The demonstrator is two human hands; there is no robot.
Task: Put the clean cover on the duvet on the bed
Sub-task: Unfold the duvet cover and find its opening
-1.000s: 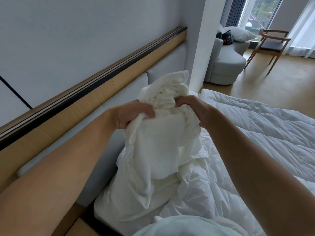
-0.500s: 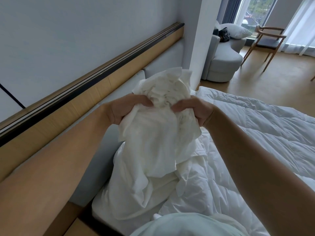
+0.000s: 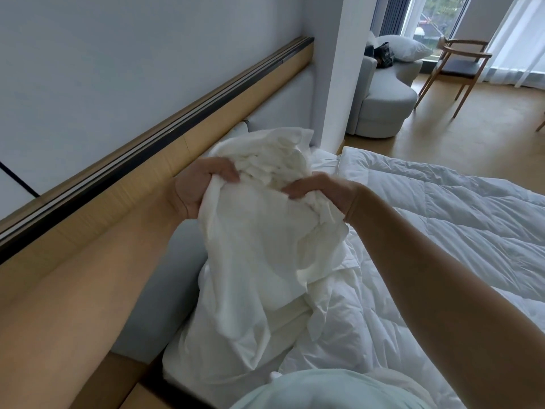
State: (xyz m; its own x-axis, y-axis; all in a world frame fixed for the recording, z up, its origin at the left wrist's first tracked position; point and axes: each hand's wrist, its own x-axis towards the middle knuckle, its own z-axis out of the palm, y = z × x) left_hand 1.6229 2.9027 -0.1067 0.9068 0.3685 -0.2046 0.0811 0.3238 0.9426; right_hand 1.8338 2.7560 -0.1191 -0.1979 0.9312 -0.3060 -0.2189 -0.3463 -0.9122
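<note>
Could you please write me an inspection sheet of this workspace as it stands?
Surface: white quilted duvet spread out, uncovered.
Job's things: white cover bunched, its lower part resting on the duvet by the headboard.
Clutter: nothing seen.
Hands: left hand and right hand both grip the cover's gathered top.
Cables: nothing seen.
Surroundings: grey armchair holding a pillow and dark bag; wooden chair near the window.

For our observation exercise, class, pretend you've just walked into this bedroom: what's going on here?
A person grips a bunched-up white cover with both hands, the left hand and the right hand each clenched in the fabric, holding it up near the padded headboard. The quilted duvet lies spread out and bare to the right, so the cover is not on it yet.
</note>
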